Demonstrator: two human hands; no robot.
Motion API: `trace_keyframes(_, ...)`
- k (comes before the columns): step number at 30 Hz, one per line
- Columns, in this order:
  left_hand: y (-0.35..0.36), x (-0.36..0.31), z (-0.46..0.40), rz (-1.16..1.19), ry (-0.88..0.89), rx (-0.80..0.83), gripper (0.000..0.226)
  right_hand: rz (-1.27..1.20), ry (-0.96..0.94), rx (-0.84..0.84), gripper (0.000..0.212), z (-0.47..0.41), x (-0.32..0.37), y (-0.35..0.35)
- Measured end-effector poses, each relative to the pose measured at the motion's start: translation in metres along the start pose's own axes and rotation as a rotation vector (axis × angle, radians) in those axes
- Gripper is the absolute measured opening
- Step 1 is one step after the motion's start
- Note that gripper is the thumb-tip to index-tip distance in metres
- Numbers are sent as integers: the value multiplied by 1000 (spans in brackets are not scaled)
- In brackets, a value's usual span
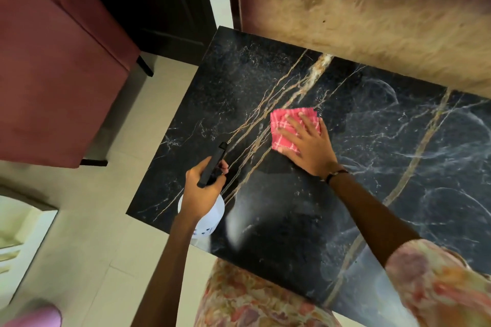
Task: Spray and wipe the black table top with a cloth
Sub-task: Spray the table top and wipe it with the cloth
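The black table top (pixel 233 93) has gold and white marble veins and fine droplets across its left part. My right hand (pixel 308 145) lies flat, fingers spread, on a folded pink checked cloth (pixel 284 125) near the table's middle. My left hand (pixel 203 187) grips a spray bottle by its black trigger head (pixel 214 164), nozzle pointing up and away over the left part of the table. The bottle's white body (pixel 211 220) hangs below my hand at the table's near left edge. Wipe smears show on the right half.
A red upholstered chair (pixel 53 69) with black legs stands left of the table on the pale tiled floor (pixel 111 233). A tan stone-look wall (pixel 372 21) runs along the table's far edge. A pale object (pixel 18 236) sits at lower left.
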State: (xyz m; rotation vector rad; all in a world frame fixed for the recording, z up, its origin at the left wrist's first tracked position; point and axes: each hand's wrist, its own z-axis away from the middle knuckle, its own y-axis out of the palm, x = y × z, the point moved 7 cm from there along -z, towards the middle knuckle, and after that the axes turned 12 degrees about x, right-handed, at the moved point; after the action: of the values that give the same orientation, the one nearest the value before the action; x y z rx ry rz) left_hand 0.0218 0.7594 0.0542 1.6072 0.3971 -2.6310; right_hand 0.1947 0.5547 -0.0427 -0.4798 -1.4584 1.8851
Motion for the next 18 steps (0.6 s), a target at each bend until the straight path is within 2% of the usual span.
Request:
trace_keyframes(2, -2, 2, 6, -5, -2, -1, 28, -45, 114, 7, 62, -23, 13, -5)
trace_keyframes(4, -4, 4, 10, -12, 0, 5, 26, -47, 133, 5, 62, -43, 41, -6)
trace_keyframes(7, -9, 10, 12, -21, 29, 20, 30, 9, 12, 17, 58, -50, 100, 3)
trace_keyframes(11, -19, 17, 18, -46, 39, 39, 31, 58, -218, 19, 58, 4, 149, 26)
trace_keyframes(14, -28, 23, 26, -57, 34, 47, 33, 98, -263, -16, 58, 48, 119, 36)
trace_keyframes(18, -37, 29, 42, -10, -12, 65, 31, 65, 6, 14, 58, 47, 65, 29)
